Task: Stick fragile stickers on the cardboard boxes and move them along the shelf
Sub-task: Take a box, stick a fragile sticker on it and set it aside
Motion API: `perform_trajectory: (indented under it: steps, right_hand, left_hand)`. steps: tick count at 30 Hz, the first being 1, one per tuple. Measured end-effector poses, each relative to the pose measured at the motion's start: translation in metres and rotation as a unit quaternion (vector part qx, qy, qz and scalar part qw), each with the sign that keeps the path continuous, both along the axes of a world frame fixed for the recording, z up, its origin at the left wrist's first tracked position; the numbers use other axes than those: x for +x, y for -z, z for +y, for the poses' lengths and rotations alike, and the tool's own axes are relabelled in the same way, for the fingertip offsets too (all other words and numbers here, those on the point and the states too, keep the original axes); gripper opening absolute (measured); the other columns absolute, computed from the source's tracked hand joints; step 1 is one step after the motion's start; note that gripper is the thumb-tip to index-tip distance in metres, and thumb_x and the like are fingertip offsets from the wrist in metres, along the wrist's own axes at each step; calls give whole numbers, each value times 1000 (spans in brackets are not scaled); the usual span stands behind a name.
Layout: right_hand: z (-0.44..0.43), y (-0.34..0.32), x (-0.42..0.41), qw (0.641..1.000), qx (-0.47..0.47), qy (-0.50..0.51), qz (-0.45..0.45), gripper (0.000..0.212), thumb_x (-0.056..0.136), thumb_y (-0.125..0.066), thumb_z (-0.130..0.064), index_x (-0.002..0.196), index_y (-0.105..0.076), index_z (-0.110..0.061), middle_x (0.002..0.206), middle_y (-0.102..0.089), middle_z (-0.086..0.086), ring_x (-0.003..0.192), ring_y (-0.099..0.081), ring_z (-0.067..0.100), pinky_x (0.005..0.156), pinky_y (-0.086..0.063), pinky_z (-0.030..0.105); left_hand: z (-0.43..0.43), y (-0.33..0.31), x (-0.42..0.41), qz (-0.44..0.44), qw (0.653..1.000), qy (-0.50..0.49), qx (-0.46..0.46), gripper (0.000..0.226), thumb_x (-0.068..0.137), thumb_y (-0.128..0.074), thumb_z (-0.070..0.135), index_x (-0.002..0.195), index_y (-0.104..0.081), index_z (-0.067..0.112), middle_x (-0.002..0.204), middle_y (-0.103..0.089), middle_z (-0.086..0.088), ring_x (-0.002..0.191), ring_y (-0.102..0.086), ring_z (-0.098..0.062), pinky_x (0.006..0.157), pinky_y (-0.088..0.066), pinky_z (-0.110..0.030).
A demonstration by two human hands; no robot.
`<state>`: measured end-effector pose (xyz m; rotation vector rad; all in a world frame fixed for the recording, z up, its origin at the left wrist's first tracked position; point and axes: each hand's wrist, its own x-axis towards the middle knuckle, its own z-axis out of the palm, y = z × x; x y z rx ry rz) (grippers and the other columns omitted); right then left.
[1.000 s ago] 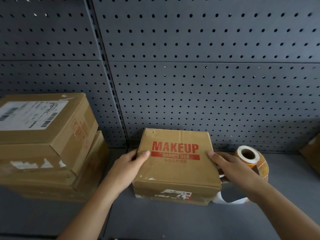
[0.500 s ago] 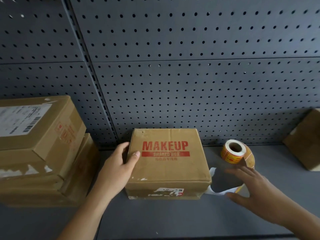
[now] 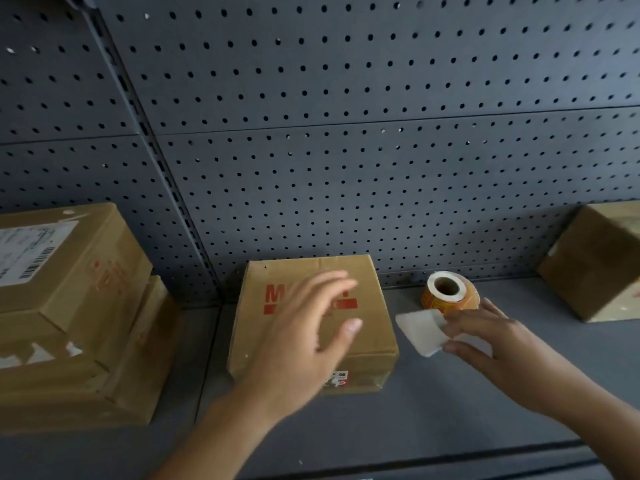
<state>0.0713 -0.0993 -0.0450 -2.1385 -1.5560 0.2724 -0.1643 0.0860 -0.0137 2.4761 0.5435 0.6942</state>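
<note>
While the left hand [image 3: 308, 341] hovers spread over the centre-frame cardboard box [image 3: 311, 327], the right hand [image 3: 485, 337] pinches a white strip [image 3: 420, 330] below the sticker roll [image 3: 450, 294], right of centre on the shelf [image 3: 450, 410]

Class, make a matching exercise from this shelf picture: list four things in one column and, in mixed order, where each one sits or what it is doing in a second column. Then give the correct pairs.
Things
1. sticker roll
2. box with red lettering
3. stacked boxes
4. right hand

Places or states
A. at the left end of the shelf
B. holding a white strip of paper
C. in the middle, partly hidden behind the open left hand
D. standing on end, between the middle box and the box at the far right

Pairs: 1-D, 2-C, 3-A, 4-B
</note>
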Motion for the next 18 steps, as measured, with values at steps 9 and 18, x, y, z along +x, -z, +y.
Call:
perform_trajectory:
  steps: [9, 18]
  right_hand:
    - [3, -32, 2, 997, 66, -8, 35, 19, 83, -63, -45, 97, -72, -36, 100, -68, -21, 106, -59, 4, 87, -44, 18]
    - [8, -19, -5, 973, 189, 130, 30, 39, 85, -72, -25, 119, -57, -35, 114, -48, -19, 110, -53, 4, 88, -43, 19]
  left_hand:
    - [-36, -6, 87, 81, 986, 128, -69, 40, 93, -67, 44, 130, -58, 32, 120, -65, 16, 108, -56, 0, 87, -44, -19]
    - [-38, -6, 107, 41, 957, 66, -278, 19, 103, -53, 15, 108, -65, 30, 102, -76, 9, 93, -70, -4, 74, -54, -20]
